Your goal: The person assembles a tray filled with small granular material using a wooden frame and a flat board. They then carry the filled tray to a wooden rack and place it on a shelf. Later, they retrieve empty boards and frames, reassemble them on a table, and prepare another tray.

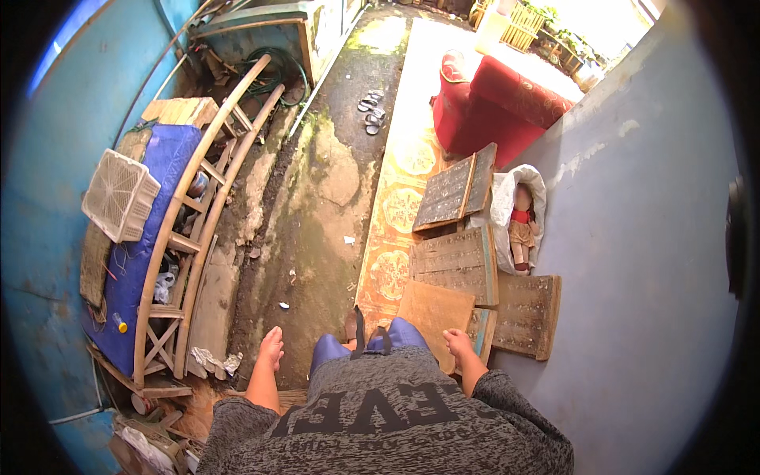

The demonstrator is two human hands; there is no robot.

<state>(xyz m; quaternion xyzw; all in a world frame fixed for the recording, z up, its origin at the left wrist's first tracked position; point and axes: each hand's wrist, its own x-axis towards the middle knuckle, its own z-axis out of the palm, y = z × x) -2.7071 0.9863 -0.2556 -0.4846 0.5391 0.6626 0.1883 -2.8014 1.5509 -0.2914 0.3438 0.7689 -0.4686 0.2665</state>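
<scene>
My left hand (271,349) is held out over the dirt floor at my left side, fingers loosely together and pointing forward, with nothing seen in it. My right hand (458,344) hangs above the edge of a tan wooden board (436,312), fingers curled; whether it holds anything cannot be told. Beside and ahead of it, several weathered wooden panels (454,255) lie against one another. A doll (522,228) in a red top stands in a white sack (503,196) by the wall.
To the left runs a bamboo rack (172,231) with a blue cover (160,160) and a white plastic basket (122,195). Ahead are sandals (372,113) on the damp ground, a strip of patterned orange flooring (401,208) and a red armchair (493,113). A wall (635,237) borders the right.
</scene>
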